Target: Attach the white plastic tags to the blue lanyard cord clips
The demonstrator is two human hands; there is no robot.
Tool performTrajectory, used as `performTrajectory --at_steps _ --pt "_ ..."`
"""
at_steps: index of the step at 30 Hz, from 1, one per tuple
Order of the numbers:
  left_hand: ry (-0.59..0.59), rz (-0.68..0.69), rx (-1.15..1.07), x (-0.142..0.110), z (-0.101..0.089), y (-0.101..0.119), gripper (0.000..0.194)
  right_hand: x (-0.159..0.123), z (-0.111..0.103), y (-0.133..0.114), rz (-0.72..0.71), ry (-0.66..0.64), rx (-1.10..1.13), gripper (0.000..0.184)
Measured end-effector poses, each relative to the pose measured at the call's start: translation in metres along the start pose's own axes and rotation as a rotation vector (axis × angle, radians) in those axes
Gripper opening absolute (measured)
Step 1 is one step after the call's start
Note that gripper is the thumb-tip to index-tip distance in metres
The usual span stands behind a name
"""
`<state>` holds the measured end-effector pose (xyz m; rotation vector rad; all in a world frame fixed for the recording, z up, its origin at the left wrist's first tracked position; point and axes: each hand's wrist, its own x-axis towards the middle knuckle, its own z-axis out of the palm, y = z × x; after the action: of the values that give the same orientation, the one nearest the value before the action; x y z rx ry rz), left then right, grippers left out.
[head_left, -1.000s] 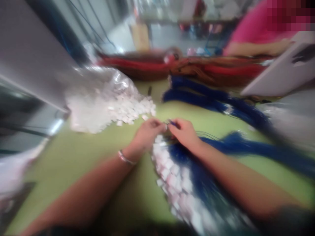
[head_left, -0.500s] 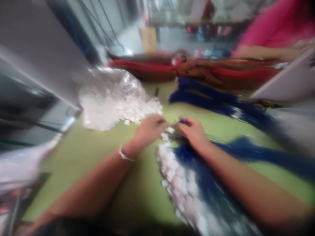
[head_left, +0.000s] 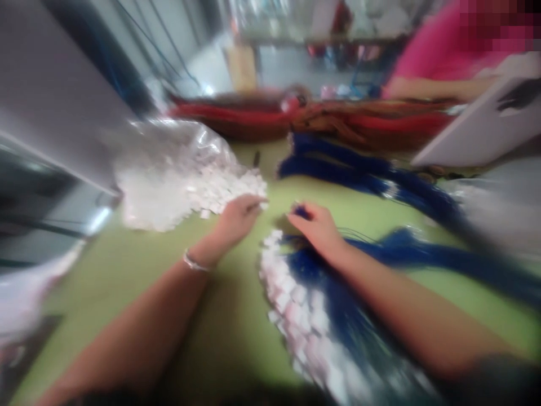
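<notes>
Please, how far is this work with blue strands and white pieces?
The white row along the near blue bundle looks done. The right hand holds blue strands; the left hand is at the loose pieces. That pile is probably left to use; how many strands remain, I cannot tell.

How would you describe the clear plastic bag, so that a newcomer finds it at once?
On the green table, look just beyond the left hand. There lies a shiny clear plastic bag. Unlike the blue bundles to its right, it is pale, with small white pieces heaped at its right end.
</notes>
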<state>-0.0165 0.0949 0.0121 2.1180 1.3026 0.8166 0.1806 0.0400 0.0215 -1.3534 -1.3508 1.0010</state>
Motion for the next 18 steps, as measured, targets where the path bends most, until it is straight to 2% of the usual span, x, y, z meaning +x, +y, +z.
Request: performTrajectory --at_steps 5,8,13,18 --pt "-0.200 -0.231 -0.574 -0.010 0.009 0.015 0.037 -0.004 0.002 -0.006 -0.068 0.020 -0.114 0.009" --pt "-0.232 -0.318 -0.805 -0.014 0.014 0.020 0.037 -0.006 0.003 -0.007 -0.114 0.053 -0.192 0.007" --pt "-0.210 -0.344 -0.898 -0.015 0.017 0.024 0.026 -0.007 0.005 -0.002 -0.172 0.072 -0.267 0.010" --pt "-0.234 -0.363 -0.869 -0.015 0.018 0.025 0.025 -0.008 0.004 0.000 -0.186 0.045 -0.330 0.010"
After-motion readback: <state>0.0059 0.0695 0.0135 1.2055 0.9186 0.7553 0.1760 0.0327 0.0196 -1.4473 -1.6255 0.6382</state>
